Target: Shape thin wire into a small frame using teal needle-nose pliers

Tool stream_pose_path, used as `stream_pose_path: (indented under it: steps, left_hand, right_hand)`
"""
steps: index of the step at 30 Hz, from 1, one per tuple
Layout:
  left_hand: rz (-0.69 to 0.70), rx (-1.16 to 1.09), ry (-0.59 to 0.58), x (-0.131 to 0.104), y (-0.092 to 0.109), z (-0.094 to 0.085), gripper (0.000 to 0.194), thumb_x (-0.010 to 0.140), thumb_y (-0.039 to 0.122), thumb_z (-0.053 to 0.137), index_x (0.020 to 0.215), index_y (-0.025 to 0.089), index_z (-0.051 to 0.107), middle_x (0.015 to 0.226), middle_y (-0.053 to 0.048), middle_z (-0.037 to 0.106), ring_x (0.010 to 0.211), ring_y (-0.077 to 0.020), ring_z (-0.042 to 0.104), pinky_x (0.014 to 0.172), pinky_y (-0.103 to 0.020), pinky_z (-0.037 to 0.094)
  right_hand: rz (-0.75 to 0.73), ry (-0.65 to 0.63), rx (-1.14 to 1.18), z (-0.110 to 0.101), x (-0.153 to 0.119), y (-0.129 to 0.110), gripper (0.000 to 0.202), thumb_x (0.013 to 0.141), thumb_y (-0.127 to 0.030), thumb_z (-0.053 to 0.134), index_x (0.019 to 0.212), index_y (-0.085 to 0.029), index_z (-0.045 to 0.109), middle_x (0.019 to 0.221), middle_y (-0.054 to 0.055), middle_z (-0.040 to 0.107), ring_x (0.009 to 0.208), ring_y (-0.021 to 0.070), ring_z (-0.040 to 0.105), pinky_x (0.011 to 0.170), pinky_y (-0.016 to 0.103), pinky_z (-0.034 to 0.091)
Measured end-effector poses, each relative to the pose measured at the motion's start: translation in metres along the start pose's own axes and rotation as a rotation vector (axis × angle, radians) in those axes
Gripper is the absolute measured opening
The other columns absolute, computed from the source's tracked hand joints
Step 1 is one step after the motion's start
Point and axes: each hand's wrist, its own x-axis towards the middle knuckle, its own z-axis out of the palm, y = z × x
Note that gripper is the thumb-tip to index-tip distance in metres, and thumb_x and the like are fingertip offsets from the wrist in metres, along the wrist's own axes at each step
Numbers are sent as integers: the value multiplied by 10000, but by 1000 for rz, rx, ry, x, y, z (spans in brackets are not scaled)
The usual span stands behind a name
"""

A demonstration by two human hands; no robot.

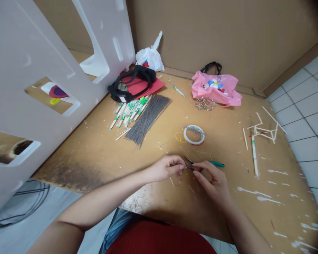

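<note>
In the centre of the frame, the thin wire [187, 167] at the fingertips of the left hand [167, 170] is too fine to tell its shape. The right hand [213, 180] hides the middle part of the teal-handled tool [217, 164]. At upper left, the white plastic panel [21, 42] is cut by the frame edge. The white bag [149, 58], at upper centre, mostly hides its contents.

Ahead-left of the left hand [171, 167], a wire bundle [148, 121] lies on the table [222, 130] beside chopsticks [125, 114]. A ring [194, 142] sits ahead of both hands; a stick frame [264, 134] lies ahead-right of the right hand [213, 180].
</note>
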Motion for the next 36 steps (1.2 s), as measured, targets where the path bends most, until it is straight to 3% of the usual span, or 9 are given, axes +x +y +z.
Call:
stream_pose_path:
  steps: [3, 6, 9, 12, 23, 29, 33, 36]
  left_hand:
    - [19, -7, 17, -1, 4, 1, 350, 781, 470, 630, 810, 126, 573, 629, 10, 584, 574, -95, 579, 615, -247, 470]
    - [31, -60, 34, -2, 8, 0, 344, 768, 453, 653, 826, 121, 590, 627, 6, 597, 567, -95, 580, 615, -248, 470]
    - [-6, -178, 30, -2, 12, -3, 331, 741, 420, 693, 820, 113, 600, 632, 5, 605, 561, -97, 591, 613, -248, 472]
    - [-62, -331, 29, -1, 16, -7, 322, 702, 385, 736, 805, 109, 606, 630, 14, 597, 544, -94, 595, 628, -258, 484]
    - [-15, -400, 193, -1, 20, -9, 319, 671, 354, 755, 798, 96, 615, 630, 3, 607, 556, -93, 596, 602, -249, 497]
    - [-11, -411, 235, -1, 22, -10, 315, 674, 347, 748, 811, 100, 607, 645, 15, 597, 551, -97, 615, 592, -239, 484]
    - [41, -329, 303, -1, 24, -9, 324, 692, 383, 727, 810, 111, 595, 650, 11, 603, 568, -101, 617, 602, -239, 474]
    - [90, -249, 339, -1, 25, -9, 329, 706, 404, 709, 796, 116, 577, 642, 12, 600, 568, -102, 613, 584, -230, 454]
  right_hand:
    - [89, 45, -48, -10, -1, 10, 202, 891, -252, 512, 1074, -230, 596, 866, 30, 676, 778, 159, 649, 699, 287, 517]
    - [45, 48, -335, -28, -4, 32, 303, 861, -290, 549, 1153, -215, 575, 1051, 90, 654, 965, 218, 619, 840, 381, 499]
    - [-38, -188, -639, -45, -12, 55, 599, 771, -367, 616, 1320, -177, 470, 1298, 154, 538, 1223, 323, 462, 977, 505, 407]
    - [-1, -356, -773, -53, -22, 67, 703, 752, -366, 602, 1389, -158, 391, 1361, 162, 488, 1253, 334, 431, 977, 501, 411]
    - [-17, -396, -823, -46, -27, 44, 683, 760, -394, 582, 1374, -159, 400, 1352, 158, 499, 1210, 319, 473, 946, 463, 430]
    - [20, -324, -890, -24, -33, 27, 797, 762, -588, 552, 1394, -140, 363, 1335, 195, 510, 1181, 362, 490, 908, 504, 434]
    - [14, -302, -935, -10, -42, 23, 710, 811, -466, 527, 1402, -118, 343, 1319, 205, 522, 1188, 364, 479, 910, 525, 420]
    - [48, -292, -964, -11, -46, 25, 712, 789, -415, 545, 1392, -94, 346, 1338, 211, 500, 1202, 365, 462, 904, 511, 430]
